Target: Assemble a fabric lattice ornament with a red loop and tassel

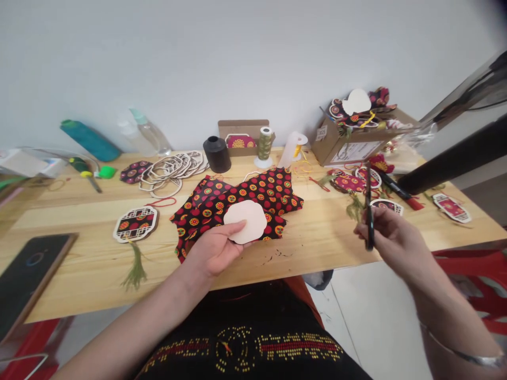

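My left hand is closed on a cream, scallop-edged flat piece, with the thumb on top of it. Behind and around that piece spreads a black cloth printed with red and yellow round motifs; whether the fingers also grip it is hidden. Over the table's right part, my right hand is closed on black-handled scissors, seen edge-on with the blades pointing up and away. Small dark scraps lie on the wood near the front edge.
A finished-looking ornament with a green tassel and a phone lie at left. Wooden frames, a black thread cone and a green spool stand farther back. A filled cardboard box and a black pole are at right.
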The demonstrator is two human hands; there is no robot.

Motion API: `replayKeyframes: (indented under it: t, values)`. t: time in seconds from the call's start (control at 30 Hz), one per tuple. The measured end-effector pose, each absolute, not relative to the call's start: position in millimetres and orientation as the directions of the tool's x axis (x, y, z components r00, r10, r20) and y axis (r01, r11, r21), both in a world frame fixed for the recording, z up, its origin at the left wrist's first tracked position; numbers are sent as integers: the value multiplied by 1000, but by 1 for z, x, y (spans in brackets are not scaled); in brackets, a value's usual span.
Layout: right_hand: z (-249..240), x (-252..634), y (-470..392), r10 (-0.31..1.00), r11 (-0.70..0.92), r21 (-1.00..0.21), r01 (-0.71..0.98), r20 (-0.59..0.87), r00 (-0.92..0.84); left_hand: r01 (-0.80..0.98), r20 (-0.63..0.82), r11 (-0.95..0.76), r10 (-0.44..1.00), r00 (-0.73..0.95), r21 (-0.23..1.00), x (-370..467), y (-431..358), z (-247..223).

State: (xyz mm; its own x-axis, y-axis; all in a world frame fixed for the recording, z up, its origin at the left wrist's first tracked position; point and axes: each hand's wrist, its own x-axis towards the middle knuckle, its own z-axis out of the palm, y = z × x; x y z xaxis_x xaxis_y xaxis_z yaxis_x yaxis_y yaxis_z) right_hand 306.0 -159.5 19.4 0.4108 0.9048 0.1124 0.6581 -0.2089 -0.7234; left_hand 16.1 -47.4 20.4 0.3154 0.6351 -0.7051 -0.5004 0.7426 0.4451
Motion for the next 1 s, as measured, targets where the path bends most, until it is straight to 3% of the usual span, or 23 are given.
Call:
replayKeyframes:
  t: [0.03,0.1,0.17,0.27,0.6,1.0]
  values:
    - [18,294,-161,911,-180,-870,459,30,412,-518,-702,736,638,316,436,19,-46,22]
    - [12,263,-163,948,-19,-994,112,17,319,-548,-696,724,643,319,418,26,-43,24]
    - [4,231,-162,971,55,-985,-164,14,240,-569,-683,707,659,315,420,33,-39,27]
    - [-10,187,-160,975,70,-933,-353,-11,223,-594,-653,670,697,296,445,41,-34,31]
    - [-31,134,-158,994,-24,-894,-447,-68,82,-671,-601,582,760,248,459,48,-27,45]
    - [-33,115,-153,991,-121,-938,-324,-133,17,-710,-612,536,768,186,456,56,-28,44]
